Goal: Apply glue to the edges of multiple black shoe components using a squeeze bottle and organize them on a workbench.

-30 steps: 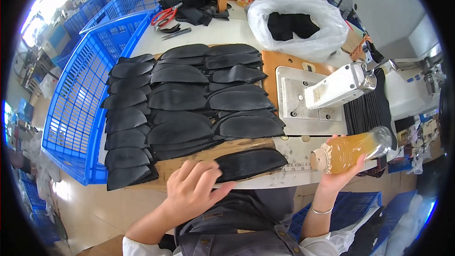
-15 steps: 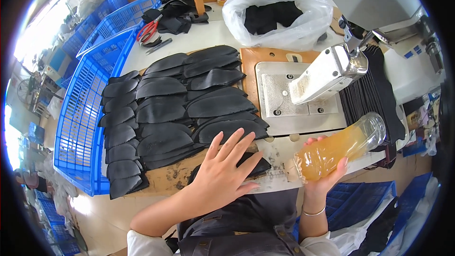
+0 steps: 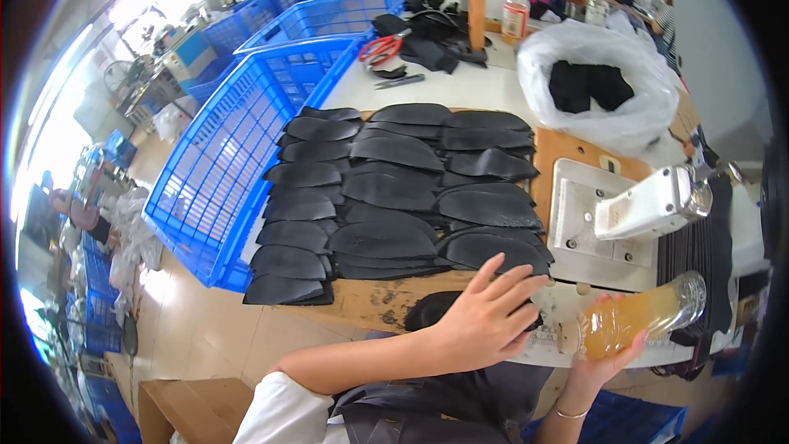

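Observation:
My right hand (image 3: 606,366) is wrapped around a clear bottle of amber liquid (image 3: 629,321). The bottle lies tilted, its pale crusted neck toward my left hand and its bottom toward the upper right. My left hand (image 3: 489,316), fingers spread, is over a black curved piece (image 3: 431,309) at the front edge of the board and hides part of it. Whether the fingertips touch it I cannot tell. Just beyond, overlapping black curved pieces (image 3: 386,242) lie in three columns on the brown board (image 3: 362,300).
A white machine arm (image 3: 645,205) stands over a metal plate at right, beside a dark stack (image 3: 699,234). A blue crate (image 3: 222,173) borders the table's left. Red-handled scissors (image 3: 380,49) and a plastic bag with black pieces (image 3: 534,74) lie behind. A person (image 3: 86,214) is far left.
The whole view has swung left, so the table, machine and hands appear farther right. My right hand keeps its hold on the bottle, and my left hand stays near the same black piece.

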A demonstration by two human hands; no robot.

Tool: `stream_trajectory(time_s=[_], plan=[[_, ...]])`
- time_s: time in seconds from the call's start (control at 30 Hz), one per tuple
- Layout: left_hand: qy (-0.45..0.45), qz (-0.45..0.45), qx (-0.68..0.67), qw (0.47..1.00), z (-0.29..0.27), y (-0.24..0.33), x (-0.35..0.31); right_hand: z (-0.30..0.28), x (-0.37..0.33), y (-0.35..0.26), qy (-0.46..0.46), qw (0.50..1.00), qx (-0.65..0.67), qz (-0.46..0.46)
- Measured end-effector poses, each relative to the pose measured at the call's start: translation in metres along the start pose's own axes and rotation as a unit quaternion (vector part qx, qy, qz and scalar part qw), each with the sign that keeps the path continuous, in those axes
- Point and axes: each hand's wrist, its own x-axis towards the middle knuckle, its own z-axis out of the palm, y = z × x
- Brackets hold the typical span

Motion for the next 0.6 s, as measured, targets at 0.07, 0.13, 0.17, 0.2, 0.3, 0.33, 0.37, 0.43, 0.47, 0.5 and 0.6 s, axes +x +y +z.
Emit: stream_trajectory(time_s=[0.07,0.13,0.17,0.2,0.3,0.33,0.37,0.43,0.47,0.5,0.6], plan=[[0.004,-0.002,0.003,1.000,0.001,-0.001,-0.002,0.002,-0.001,0.000,-0.004,1.000,0.014,0.013],[-0.002,0.005,-0.002,1.000,-0.001,-0.001,-0.003,-0.002,0.002,0.000,-0.065,0.997,0.042,0.022],[0.001,0.003,0.000,1.000,-0.002,-0.002,-0.004,-0.004,0.002,0.000,-0.069,0.996,0.043,0.024],[-0.006,-0.001,-0.001,1.000,-0.003,-0.002,-0.004,-0.004,0.001,-0.001,-0.060,0.997,0.041,0.024],[-0.016,-0.006,-0.002,1.000,-0.006,-0.004,-0.005,-0.004,0.002,-0.002,-0.050,0.998,0.036,0.023],[-0.019,-0.006,-0.003,1.000,-0.007,-0.004,-0.005,-0.004,0.003,-0.002,-0.046,0.998,0.034,0.022],[-0.019,-0.007,-0.002,1.000,-0.007,-0.004,-0.006,-0.004,0.003,-0.002,-0.047,0.998,0.033,0.023],[-0.024,-0.005,0.000,1.000,-0.006,-0.005,-0.006,-0.005,0.004,-0.003,-0.063,0.996,0.051,0.033],[-0.024,-0.005,0.000,1.000,-0.005,-0.004,-0.006,-0.006,0.004,-0.003,-0.063,0.996,0.050,0.032],[-0.001,-0.044,-0.001,0.999,-0.004,-0.001,-0.004,-0.007,0.005,-0.002,-0.065,0.996,0.053,0.034],[0.031,-0.102,-0.004,0.994,-0.005,0.003,-0.003,-0.008,0.006,-0.003,-0.068,0.996,0.056,0.033]])
